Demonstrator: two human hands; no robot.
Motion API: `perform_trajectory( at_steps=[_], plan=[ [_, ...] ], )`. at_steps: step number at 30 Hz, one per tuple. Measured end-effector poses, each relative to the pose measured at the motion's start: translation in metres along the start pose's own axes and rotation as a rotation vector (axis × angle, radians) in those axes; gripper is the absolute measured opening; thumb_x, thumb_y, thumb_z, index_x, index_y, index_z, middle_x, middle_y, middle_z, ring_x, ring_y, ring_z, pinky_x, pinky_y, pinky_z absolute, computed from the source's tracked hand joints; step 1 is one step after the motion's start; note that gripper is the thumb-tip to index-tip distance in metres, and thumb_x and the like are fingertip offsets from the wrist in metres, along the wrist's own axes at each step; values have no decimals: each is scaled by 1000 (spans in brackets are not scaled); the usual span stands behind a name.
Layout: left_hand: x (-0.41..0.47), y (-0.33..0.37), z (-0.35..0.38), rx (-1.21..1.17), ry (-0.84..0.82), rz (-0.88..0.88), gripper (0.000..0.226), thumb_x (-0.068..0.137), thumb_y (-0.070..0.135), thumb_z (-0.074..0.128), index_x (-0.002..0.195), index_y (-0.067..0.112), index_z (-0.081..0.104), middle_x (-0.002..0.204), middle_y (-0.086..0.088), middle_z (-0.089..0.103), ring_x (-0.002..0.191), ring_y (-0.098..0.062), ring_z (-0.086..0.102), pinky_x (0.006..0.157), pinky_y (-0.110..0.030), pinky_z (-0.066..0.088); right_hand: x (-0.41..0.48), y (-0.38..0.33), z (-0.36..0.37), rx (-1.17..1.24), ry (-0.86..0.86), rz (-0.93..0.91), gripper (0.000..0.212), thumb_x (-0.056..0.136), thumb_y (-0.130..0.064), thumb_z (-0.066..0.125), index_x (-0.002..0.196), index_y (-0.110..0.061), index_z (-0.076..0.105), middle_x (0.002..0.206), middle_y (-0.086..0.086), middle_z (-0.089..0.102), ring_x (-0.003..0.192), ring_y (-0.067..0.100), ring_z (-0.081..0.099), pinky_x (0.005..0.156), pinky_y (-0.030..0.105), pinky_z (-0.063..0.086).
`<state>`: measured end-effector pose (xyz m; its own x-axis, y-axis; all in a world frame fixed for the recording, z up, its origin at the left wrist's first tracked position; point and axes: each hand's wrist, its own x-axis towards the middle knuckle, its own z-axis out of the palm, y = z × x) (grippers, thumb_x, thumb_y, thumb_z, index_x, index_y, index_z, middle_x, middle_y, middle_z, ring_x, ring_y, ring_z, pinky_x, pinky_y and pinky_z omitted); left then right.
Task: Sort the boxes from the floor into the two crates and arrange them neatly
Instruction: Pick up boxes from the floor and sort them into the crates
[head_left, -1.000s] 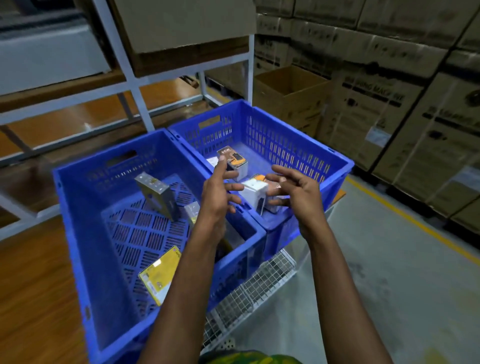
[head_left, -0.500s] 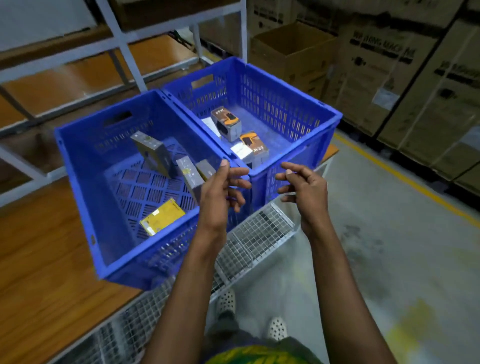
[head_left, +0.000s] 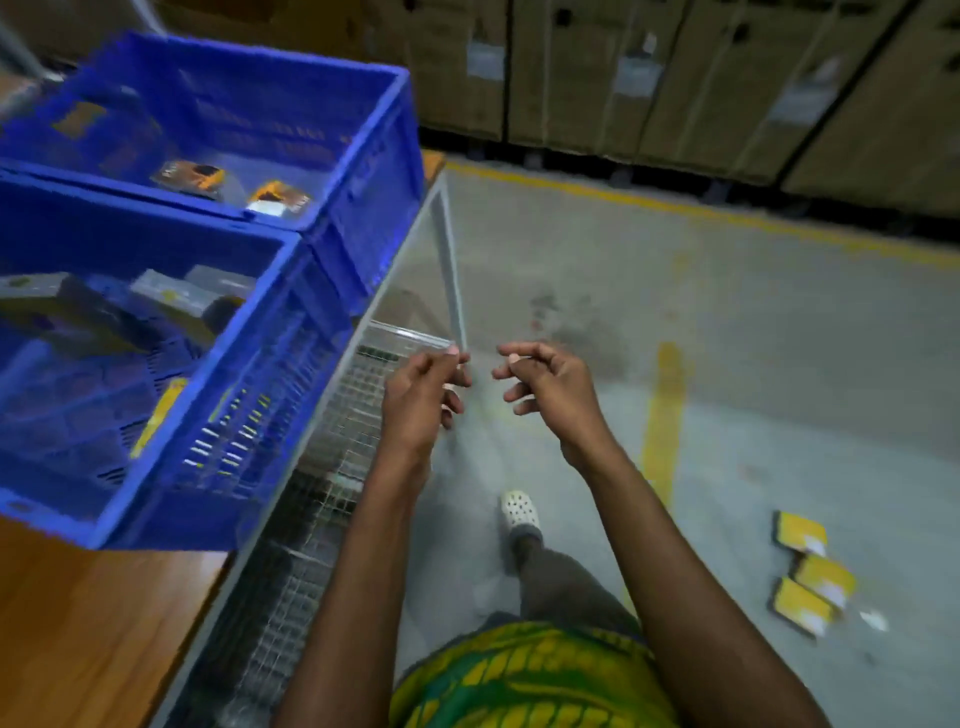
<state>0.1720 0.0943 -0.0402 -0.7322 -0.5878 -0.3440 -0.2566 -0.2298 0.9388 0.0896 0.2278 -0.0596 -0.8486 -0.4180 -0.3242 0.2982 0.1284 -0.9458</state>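
Two blue plastic crates stand side by side on a wooden shelf at the left. The near crate holds several grey and yellow boxes. The far crate holds two orange-and-black boxes. Three yellow boxes lie on the concrete floor at the lower right. My left hand and my right hand hover empty over the floor to the right of the crates, fingers loosely curled and apart. Both hands are far from the yellow boxes.
A wire-mesh panel lines the shelf's front edge below the crates. Large cardboard cartons stand along the far wall behind a yellow floor line. My foot in a white clog is on the floor below my hands.
My hands have drawn back from the far crate, where they left a white box. The view has swung right and down, bringing the yellow boxes on the floor into sight.
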Motion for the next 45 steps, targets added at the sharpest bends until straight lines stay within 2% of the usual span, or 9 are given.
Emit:
perform_trajectory(
  at_steps=[6, 10, 15, 22, 28, 33, 36, 41, 45],
  plan=[
    [-62, -68, 22, 95, -254, -102, 15, 98, 17, 56, 99, 14, 71, 80, -6, 68, 52, -11, 50, 47, -21, 35, -120, 77, -46, -39, 228, 142, 20, 100, -10, 57, 112, -10, 73, 95, 12, 77, 67, 18, 62, 56, 24, 48],
    [-106, -100, 56, 223, -447, -182, 16, 98, 19, 57, 102, 13, 71, 85, -7, 69, 55, -13, 52, 49, -23, 37, -196, 115, -82, -29, 363, 244, 19, 97, -11, 59, 106, -20, 74, 94, 7, 78, 65, 14, 64, 60, 28, 50],
    [-159, -127, 102, 345, -664, -214, 17, 97, 17, 57, 103, 10, 72, 81, -7, 68, 55, -14, 51, 49, -25, 35, -269, 148, -135, 64, 604, 315, 22, 95, -10, 62, 113, -13, 74, 96, 10, 78, 63, 13, 64, 56, 23, 49],
    [-212, -167, 193, 504, -888, -224, 13, 93, 17, 61, 99, 12, 72, 80, -8, 68, 52, -14, 51, 47, -24, 35, -333, 181, -211, 207, 803, 337, 18, 90, -13, 64, 103, -20, 74, 95, 8, 78, 66, 14, 64, 57, 25, 50],
    [-255, -221, 278, 639, -969, -216, 15, 96, 14, 58, 102, 8, 70, 76, -5, 65, 51, -13, 49, 45, -22, 32, -385, 208, -307, 332, 919, 330, 12, 96, -14, 64, 104, -20, 72, 92, 8, 76, 64, 15, 62, 58, 25, 46],
    [-284, -275, 320, 827, -986, -268, 13, 95, 15, 59, 98, 10, 70, 75, -4, 66, 52, -16, 50, 43, -21, 31, -395, 212, -405, 451, 1081, 249, 18, 99, -9, 60, 116, -7, 67, 82, 6, 69, 55, 13, 56, 50, 20, 41],
    [-296, -285, 341, 890, -1002, -312, 17, 95, 15, 60, 104, 5, 70, 75, -4, 66, 48, -14, 52, 42, -19, 32, -389, 215, -441, 508, 1072, 231, 11, 100, -8, 59, 110, -10, 64, 72, 0, 69, 50, 8, 55, 48, 18, 41],
    [-287, -278, 369, 936, -972, -286, 15, 95, 11, 60, 104, 4, 70, 75, -7, 67, 48, -15, 54, 39, -17, 34, -368, 234, -458, 500, 1012, 321, 9, 97, -18, 64, 104, -20, 70, 90, 4, 74, 63, 14, 63, 55, 22, 48],
    [-264, -279, 389, 935, -909, -319, 13, 97, 5, 58, 105, 1, 68, 76, -13, 63, 35, -1, 49, 36, -12, 35, -344, 251, -469, 538, 955, 396, 7, 97, -17, 65, 100, -21, 70, 89, 4, 74, 63, 16, 62, 58, 26, 47]
  ],
)
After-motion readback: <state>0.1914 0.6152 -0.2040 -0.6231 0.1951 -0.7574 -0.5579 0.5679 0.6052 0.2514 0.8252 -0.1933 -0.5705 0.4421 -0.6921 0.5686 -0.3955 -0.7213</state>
